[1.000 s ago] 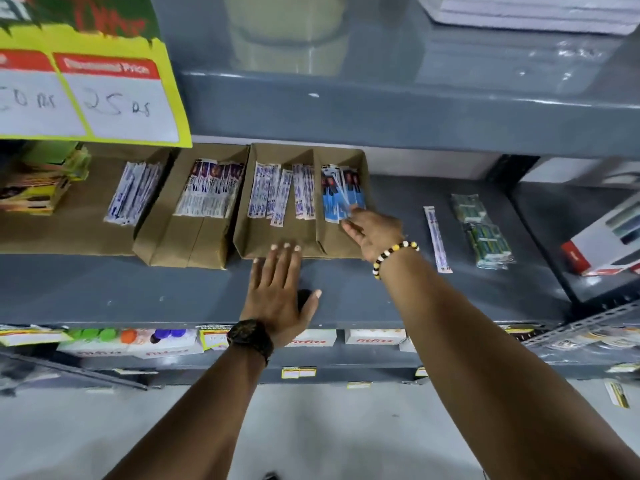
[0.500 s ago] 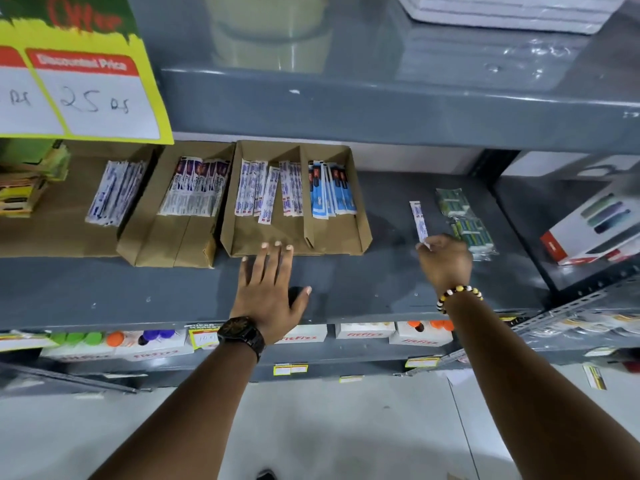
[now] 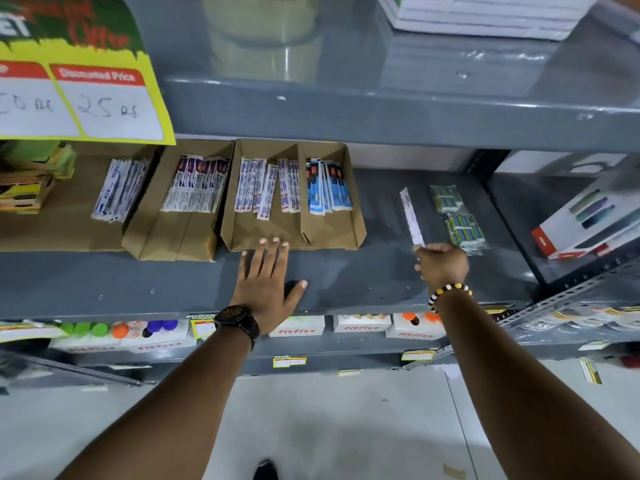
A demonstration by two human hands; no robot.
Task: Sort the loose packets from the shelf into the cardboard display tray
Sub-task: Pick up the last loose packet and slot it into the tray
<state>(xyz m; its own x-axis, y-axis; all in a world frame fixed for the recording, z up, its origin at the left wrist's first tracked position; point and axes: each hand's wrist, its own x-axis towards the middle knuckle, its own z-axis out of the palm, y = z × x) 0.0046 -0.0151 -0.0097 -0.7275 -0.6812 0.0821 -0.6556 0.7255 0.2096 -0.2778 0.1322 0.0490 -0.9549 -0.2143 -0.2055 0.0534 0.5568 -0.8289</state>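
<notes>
A brown cardboard display tray (image 3: pixel 332 233) with dividers sits on the grey shelf, holding white-and-blue packets in its left sections and blue packets (image 3: pixel 327 188) in its right section. My left hand (image 3: pixel 266 282) lies flat and open on the shelf, fingertips touching the tray's front edge. To the right, a long thin white packet (image 3: pixel 410 216) lies on the shelf. My right hand (image 3: pixel 441 265) pinches its near end. Green wrapped packets (image 3: pixel 457 216) lie just right of it.
More cardboard trays (image 3: pixel 173 237) with packets stand to the left. A yellow price sign (image 3: pixel 79 102) hangs above them. A white box (image 3: pixel 588 223) sits on the right shelf section. The upper shelf edge (image 3: pixel 381 116) overhangs. Small boxes line the shelf below.
My right hand left the blue packets in the tray, moved right along the shelf and took hold of the thin white packet's near end. My left hand stayed flat.
</notes>
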